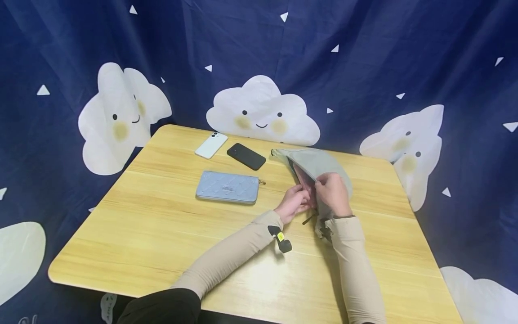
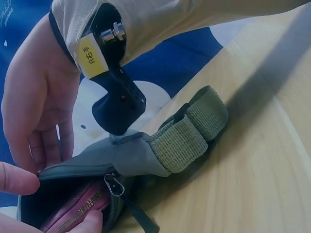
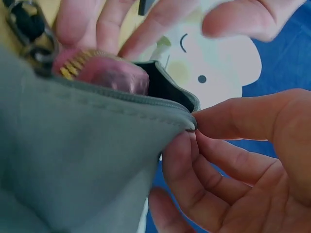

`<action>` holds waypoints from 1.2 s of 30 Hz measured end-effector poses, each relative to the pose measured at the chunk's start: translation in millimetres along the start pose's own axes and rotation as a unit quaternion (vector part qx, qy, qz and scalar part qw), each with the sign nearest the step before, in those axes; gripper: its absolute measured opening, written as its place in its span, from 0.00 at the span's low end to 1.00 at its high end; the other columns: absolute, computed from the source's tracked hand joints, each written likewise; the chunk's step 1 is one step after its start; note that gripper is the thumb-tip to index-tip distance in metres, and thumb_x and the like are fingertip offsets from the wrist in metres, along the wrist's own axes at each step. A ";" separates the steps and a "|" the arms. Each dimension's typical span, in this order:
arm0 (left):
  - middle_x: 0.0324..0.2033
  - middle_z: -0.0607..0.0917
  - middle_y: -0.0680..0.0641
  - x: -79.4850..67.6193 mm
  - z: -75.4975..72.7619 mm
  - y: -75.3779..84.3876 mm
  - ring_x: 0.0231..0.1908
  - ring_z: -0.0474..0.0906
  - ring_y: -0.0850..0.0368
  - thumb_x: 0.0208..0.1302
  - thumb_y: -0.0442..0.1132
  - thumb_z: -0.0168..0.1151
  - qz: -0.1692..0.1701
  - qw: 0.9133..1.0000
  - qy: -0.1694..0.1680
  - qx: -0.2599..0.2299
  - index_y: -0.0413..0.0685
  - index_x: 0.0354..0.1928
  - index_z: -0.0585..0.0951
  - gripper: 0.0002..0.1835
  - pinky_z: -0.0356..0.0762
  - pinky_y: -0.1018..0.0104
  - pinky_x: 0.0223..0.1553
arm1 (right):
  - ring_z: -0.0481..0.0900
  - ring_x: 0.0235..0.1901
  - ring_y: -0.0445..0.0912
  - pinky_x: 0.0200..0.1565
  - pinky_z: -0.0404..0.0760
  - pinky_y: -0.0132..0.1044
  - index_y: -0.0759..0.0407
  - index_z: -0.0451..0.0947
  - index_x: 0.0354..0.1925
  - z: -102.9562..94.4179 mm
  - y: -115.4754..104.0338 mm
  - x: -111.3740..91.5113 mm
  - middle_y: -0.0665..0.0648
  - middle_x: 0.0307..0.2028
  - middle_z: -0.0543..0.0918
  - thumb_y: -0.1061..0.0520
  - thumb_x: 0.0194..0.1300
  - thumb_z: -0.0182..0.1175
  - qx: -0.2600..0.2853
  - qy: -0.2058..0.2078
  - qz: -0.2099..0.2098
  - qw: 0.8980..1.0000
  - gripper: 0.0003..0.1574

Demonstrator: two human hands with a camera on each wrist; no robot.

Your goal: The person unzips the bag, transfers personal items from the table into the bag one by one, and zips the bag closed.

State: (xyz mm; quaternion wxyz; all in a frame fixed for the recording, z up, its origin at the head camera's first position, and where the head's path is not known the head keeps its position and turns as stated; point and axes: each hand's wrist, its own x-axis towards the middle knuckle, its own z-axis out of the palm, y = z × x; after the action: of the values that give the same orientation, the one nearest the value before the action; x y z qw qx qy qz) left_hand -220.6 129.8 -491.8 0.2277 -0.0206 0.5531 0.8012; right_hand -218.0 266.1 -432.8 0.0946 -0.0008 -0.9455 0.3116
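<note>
Head view: on the wood-grain table (image 1: pixel 170 243), a grey-green waist bag (image 1: pixel 321 161) is held with its mouth parted, and a pink zip purse (image 3: pixel 116 75) is lodged within that mouth, its brass-toothed edge turned towards the opening. The bag's rim is pinched by the right hand (image 1: pixel 334 194), thumb and forefinger brought together on the fabric, the other fingers bent beneath. The purse is touched by the left hand (image 1: pixel 292 203), whose fingers are fairly extended along it; one digit is held clear, and no firm grip is shown. The step in hand is judged to be the handling of the purse through the bag's mouth, though whether it is being put in or drawn out cannot be told. Either way, the rim would best be held spread by the right hand while the purse is guided by the left, with care taken that it is not snagged on the bag's zip. To the left of the bag, a light-blue zip wallet (image 1: pixel 227 187), a black smartphone (image 1: pixel 246 156) and a white smartphone (image 1: pixel 212 145) are laid apart from both hands
</note>
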 end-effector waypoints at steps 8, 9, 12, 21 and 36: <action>0.39 0.81 0.50 3.2 4.1 1.1 0.37 0.79 0.58 0.56 0.29 0.54 -0.006 1.000 0.000 -0.026 0.36 0.65 0.73 0.30 0.85 0.56 0.59 | 0.87 0.44 0.64 0.48 0.85 0.57 0.73 0.86 0.44 2.1 1.6 0.2 0.72 0.41 0.89 0.65 0.64 0.57 0.010 -0.019 0.005 1.000 0.15; 0.39 0.80 0.50 3.6 4.7 1.0 0.38 0.79 0.58 0.56 0.29 0.54 -0.007 1.000 0.001 -0.029 0.35 0.70 0.70 0.35 0.84 0.55 0.61 | 0.87 0.44 0.64 0.47 0.85 0.56 0.73 0.86 0.44 2.3 1.7 0.2 0.72 0.41 0.89 0.65 0.64 0.58 0.011 -0.019 0.005 1.000 0.15; 0.41 0.78 0.50 4.7 6.3 0.6 0.43 0.78 0.57 0.53 0.30 0.54 -0.010 0.999 0.002 -0.039 0.35 0.78 0.58 0.45 0.79 0.51 0.67 | 0.87 0.43 0.63 0.47 0.85 0.55 0.72 0.86 0.43 2.4 1.4 0.6 0.71 0.40 0.90 0.64 0.64 0.58 0.013 -0.021 0.001 1.000 0.15; 0.39 0.81 0.53 10.2 8.7 -1.9 0.45 0.79 0.57 0.52 0.32 0.52 -0.016 0.999 -0.015 -0.042 0.50 0.40 0.76 0.12 0.80 0.57 0.61 | 0.87 0.44 0.63 0.49 0.84 0.55 0.72 0.86 0.43 3.0 1.6 1.2 0.71 0.42 0.90 0.63 0.64 0.59 0.022 -0.025 0.005 0.999 0.15; 0.42 0.77 0.47 14.4 3.2 0.7 0.43 0.78 0.56 0.60 0.36 0.55 -0.045 0.998 -0.009 -0.046 0.48 0.34 0.76 0.02 0.78 0.54 0.67 | 0.85 0.39 0.60 0.41 0.80 0.42 0.73 0.86 0.43 2.4 8.5 3.8 0.71 0.40 0.89 0.64 0.64 0.59 0.024 -0.020 0.005 1.000 0.15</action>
State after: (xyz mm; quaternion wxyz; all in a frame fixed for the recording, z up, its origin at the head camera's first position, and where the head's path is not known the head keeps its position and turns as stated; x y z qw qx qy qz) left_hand -233.1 137.4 -494.0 0.2674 -0.0492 0.5121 0.8148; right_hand -222.7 271.8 -439.1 0.0741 0.0026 -0.9395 0.3345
